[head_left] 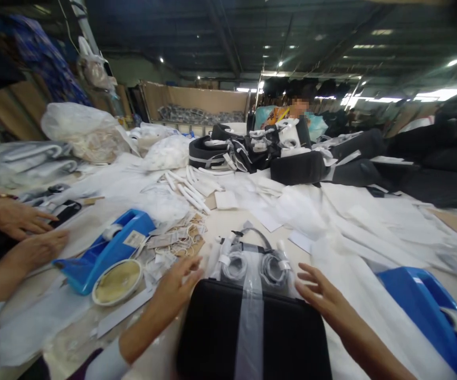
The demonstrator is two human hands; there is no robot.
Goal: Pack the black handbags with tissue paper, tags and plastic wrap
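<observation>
**Both hands open at the far corners of a shut black case**

The case [252, 332] lies at the near edge of the table [228, 219], right in front of the person, with its lid down. A clear strip [251, 316] runs across the lid from front to back. The left hand [175, 287] is at the case's far left corner and the right hand [319, 295] at its far right corner. Both are open with the fingers spread, and neither holds anything.

Just beyond the case, between the two hands, lie coiled cables [252, 261] in clear wrap.

Judging from how things lie, the case is closed and the strip is already on it, while the cables sit outside it on the table.

Left of the left hand stands a blue dispenser [105, 253] with a tape roll [116, 281] beside it. A second dispenser [422, 306] is near the right edge. A co-worker's two hands [18, 221] rest at the left edge. More black cases [300, 166] are piled toward the far edge, where another person [297, 108] sits.

The near end of the case is cut off by the frame. Whether the fingertips touch the case or the wrap cannot be told. Where the strip ends at the far side is unclear, since it blends into the wrap. The picture is blurred at its edges, and the white sheets [355, 221] across the table run together.
</observation>
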